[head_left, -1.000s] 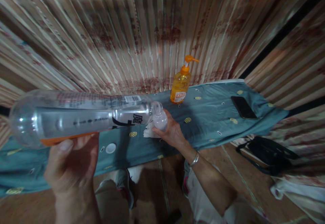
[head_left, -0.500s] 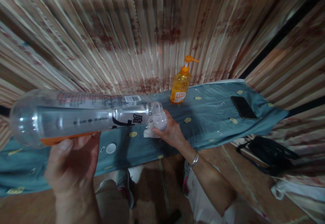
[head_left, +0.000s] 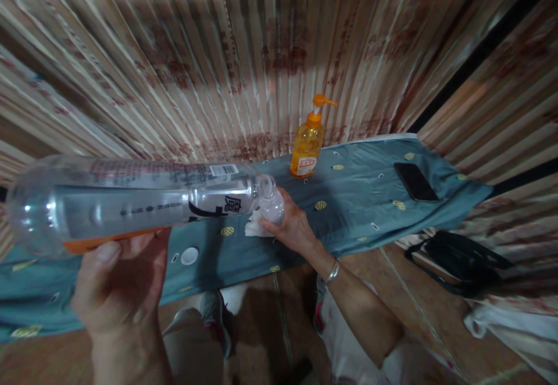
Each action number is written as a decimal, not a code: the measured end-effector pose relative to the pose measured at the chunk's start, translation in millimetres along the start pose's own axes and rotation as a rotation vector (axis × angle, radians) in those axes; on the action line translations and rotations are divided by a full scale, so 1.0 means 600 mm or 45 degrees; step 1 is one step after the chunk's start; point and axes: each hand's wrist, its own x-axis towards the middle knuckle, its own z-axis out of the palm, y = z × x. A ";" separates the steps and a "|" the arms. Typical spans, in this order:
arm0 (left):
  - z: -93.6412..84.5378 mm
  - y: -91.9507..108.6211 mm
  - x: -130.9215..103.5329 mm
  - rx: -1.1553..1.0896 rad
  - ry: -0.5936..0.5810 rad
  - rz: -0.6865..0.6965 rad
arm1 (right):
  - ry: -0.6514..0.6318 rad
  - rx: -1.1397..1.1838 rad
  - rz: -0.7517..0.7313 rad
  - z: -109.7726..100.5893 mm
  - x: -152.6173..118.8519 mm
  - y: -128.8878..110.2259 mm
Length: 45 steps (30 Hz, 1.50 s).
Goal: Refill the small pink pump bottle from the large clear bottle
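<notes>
My left hand [head_left: 122, 280] is wrapped round a large clear plastic bottle [head_left: 143, 193] with an orange band and black print. The bottle lies nearly level, its neck to the right. Its mouth meets a small clear bottle [head_left: 273, 207], which my right hand [head_left: 294, 228] grips; whether the rims touch, I cannot tell. Below the small bottle is a crumpled white tissue [head_left: 254, 227], partly hidden by my right hand. A round white cap [head_left: 189, 256] lies on the cloth in front. Beyond my right hand stands an orange pump bottle [head_left: 305, 149].
A blue-green patterned cloth [head_left: 349, 193] covers the narrow table. A black phone [head_left: 415, 181] lies on its right part. Pleated curtains [head_left: 261, 53] hang close behind. A dark bag [head_left: 457, 260] is at the lower right, and my shoes [head_left: 215, 321] show below the table edge.
Both hands hold the same bottles as before, mouth to mouth. The whole view has shifted slightly, and the large bottle appears a little farther left.
</notes>
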 end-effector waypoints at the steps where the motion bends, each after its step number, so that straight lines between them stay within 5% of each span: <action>1: 0.001 0.000 0.000 0.008 -0.002 0.002 | -0.001 0.002 -0.002 0.000 0.000 0.000; 45: -0.008 0.004 0.008 0.035 -0.027 0.035 | 0.006 -0.025 -0.037 0.003 -0.002 0.003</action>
